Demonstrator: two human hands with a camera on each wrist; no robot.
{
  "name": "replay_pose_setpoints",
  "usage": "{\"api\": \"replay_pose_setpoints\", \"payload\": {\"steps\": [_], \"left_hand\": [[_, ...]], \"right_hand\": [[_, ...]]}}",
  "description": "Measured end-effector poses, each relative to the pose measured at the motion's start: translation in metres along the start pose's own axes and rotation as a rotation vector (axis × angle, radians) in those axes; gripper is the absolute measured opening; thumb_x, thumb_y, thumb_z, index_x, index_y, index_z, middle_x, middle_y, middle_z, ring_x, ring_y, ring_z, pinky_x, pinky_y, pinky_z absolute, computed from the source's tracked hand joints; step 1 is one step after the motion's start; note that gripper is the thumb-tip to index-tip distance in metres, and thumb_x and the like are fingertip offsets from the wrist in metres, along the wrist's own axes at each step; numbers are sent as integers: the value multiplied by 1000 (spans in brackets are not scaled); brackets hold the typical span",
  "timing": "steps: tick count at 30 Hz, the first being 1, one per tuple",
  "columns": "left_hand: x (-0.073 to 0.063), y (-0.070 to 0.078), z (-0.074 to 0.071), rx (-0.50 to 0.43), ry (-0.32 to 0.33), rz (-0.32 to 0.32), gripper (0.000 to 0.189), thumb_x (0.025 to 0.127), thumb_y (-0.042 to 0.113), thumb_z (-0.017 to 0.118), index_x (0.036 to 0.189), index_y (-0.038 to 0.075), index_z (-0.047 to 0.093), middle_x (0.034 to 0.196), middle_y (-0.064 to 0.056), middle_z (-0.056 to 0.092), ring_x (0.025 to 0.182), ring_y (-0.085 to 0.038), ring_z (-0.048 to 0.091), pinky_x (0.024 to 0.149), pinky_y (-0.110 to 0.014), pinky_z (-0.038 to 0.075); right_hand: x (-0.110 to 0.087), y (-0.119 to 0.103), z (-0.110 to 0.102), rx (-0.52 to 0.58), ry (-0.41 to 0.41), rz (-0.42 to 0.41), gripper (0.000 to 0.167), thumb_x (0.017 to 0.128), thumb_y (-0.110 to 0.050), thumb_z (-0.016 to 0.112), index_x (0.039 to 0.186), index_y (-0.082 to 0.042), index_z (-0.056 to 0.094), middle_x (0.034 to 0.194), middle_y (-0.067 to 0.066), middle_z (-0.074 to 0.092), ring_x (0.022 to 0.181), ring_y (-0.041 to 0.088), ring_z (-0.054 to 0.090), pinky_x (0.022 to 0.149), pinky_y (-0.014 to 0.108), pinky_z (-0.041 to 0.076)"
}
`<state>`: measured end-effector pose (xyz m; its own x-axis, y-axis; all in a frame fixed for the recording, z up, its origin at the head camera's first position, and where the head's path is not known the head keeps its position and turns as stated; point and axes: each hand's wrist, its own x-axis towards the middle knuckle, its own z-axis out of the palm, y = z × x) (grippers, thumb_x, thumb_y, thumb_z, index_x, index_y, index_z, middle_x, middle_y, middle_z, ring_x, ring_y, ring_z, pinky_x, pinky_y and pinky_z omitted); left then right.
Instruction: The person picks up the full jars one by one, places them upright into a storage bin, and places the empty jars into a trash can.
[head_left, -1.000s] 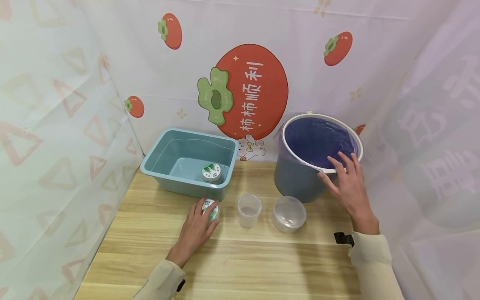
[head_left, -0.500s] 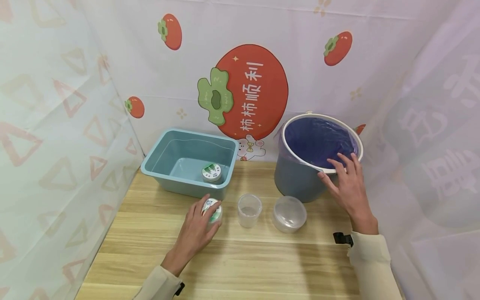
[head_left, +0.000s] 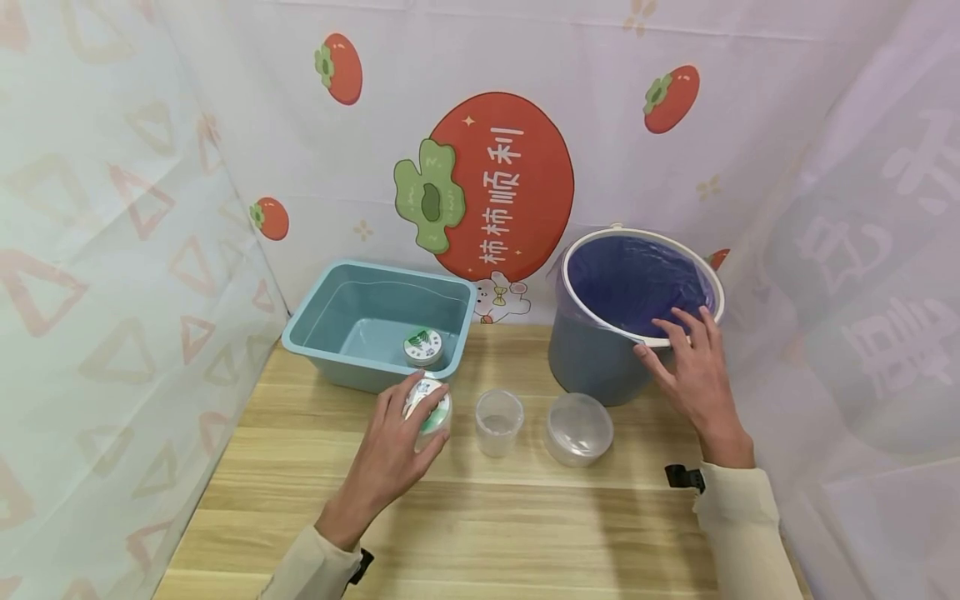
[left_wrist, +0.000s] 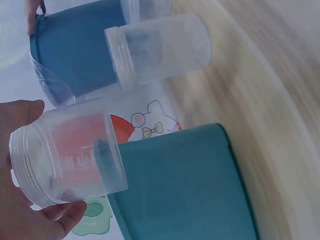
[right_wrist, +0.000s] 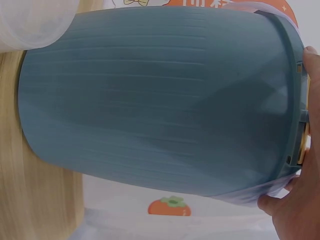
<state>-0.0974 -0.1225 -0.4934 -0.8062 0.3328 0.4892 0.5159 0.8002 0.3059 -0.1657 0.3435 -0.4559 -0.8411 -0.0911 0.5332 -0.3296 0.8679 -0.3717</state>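
My left hand (head_left: 387,446) holds a clear plastic jar (left_wrist: 82,150) from above, fingers and thumb spread around its lid end. White with green print, its lid (head_left: 438,412) shows between the fingers, just in front of the blue-green basin (head_left: 382,372). The left wrist view shows the jar tilted and apart from the table. A similar lidded jar (head_left: 423,346) sits inside the basin, in its near right corner. My right hand (head_left: 696,387) rests on the white rim of the blue-grey bin (head_left: 600,367), fingers loosely bent over the edge and thumb at the near side.
A tall clear jar (head_left: 498,423) and a wider clear jar (head_left: 578,429) stand on the wooden table (head_left: 510,533) between the hands. A purple bag (head_left: 637,279) lines the bin. A persimmon-print cloth (head_left: 600,75) hangs behind and at the sides.
My left hand has lifted the jar and moved slightly to the right, nearer the basin's front rim. The right hand has stayed at the bin.
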Motion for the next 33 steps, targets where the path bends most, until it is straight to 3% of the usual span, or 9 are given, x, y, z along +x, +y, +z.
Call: {"api": "replay_pose_setpoints", "payload": {"steps": [9,24,33], "left_hand": [[26,7,-5,-29,3,13,63,93,32,87,151,21,64,164,-20,49,135,-40,52,111,-55,48],[49,28,-14,-51,-65,-9,64,96,38,83,155,26,62,168,-14,45,146,-37,46,119,-57,45],[82,46,-15,-89,-74,2,62,99,40,79,156,28,60,172,-11,40,148,-35,43,118,-58,46]], "right_hand": [[-1,0,3,7,7,12,73,107,-65,58,139,0,65,156,33,49,160,58,24,136,63,12],[0,-1,3,17,19,11,76,106,-69,55,138,0,65,155,33,49,159,59,23,136,65,11],[-1,0,5,17,28,12,79,106,-72,53,137,0,65,155,33,49,160,59,23,135,65,12]]}}
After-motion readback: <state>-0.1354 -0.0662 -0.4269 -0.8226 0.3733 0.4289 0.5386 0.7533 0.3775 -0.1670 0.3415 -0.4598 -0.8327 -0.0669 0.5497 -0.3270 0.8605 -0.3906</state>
